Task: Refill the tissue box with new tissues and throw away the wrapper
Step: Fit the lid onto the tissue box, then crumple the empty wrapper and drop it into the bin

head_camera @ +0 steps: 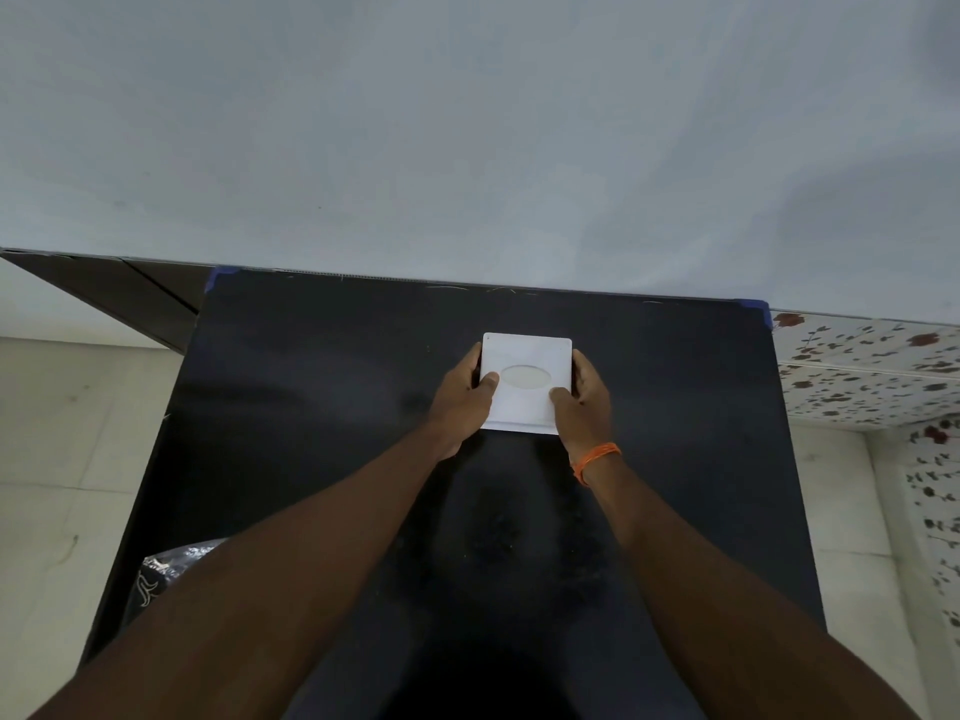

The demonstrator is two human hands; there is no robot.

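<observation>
The tissue box (pixel 525 381) sits at the far middle of the black table (pixel 311 407), oval opening up. The left hand (pixel 465 394) and right hand (pixel 584 394) clasp its 2 opposite sides, thumbs on top, equally near.

Black table (pixel 322 407) against a plain pale wall (pixel 467 122), light tiled floor (pixel 47 433), flower-patterned tiles (pixel 872 366) at right.

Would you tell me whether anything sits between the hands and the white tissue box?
Nothing visible does: the left hand and right hand already hold the tissue box by its sides on the black table.
</observation>
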